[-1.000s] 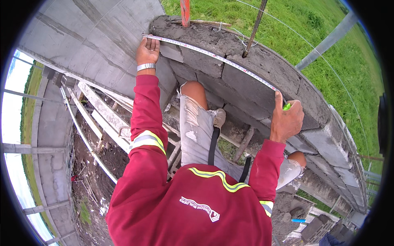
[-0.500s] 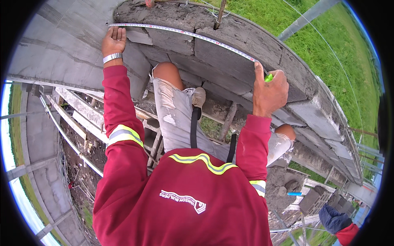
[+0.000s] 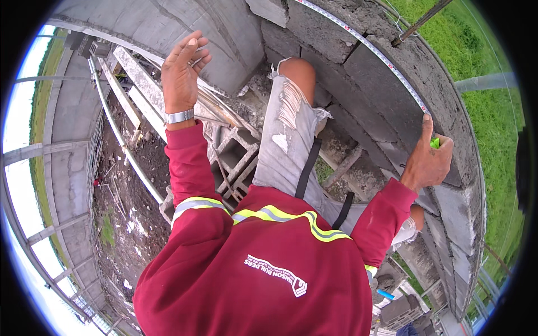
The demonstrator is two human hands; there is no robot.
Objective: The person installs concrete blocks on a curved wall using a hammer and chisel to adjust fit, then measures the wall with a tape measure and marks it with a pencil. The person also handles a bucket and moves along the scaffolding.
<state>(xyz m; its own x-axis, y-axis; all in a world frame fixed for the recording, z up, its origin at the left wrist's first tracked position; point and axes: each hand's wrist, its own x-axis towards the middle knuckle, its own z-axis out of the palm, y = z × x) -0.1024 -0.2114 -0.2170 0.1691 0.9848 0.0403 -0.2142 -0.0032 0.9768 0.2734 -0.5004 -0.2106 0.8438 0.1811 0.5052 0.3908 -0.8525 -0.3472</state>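
The two hands are well apart, one on either side of the gap between the person's body and the block wall (image 3: 375, 84). The right hand (image 3: 430, 154) is at the wall's near edge, its fingers curled closed around the tape measure (image 3: 392, 68), with the thumb stretched along the end of the blade. A bright green bit (seemingly the case, though the fingers cover most of it) shows between thumb and fingers. From that thumb the pale blade runs along the upper edge of the block wall, slightly bowed, and leaves the view at the top, so its far end cannot be seen.

The left hand (image 3: 186, 70) is raised well to the left of the block wall, touching neither wall nor tape. Its fingers are loosely bent and a little spread, the palm turned partly toward the wall, and nothing shows in its grasp. A silver watch (image 3: 179, 116) circles that wrist.

Left of the block wall, a smooth concrete face (image 3: 134, 28) rises behind the left hand; hollow blocks (image 3: 242, 147) lie below it. The person's bent knee (image 3: 298, 73) is close to the wall's inner side. A steel rod (image 3: 420, 23) stands at the wall's top, and grass (image 3: 487, 98) spreads beyond its outer side.
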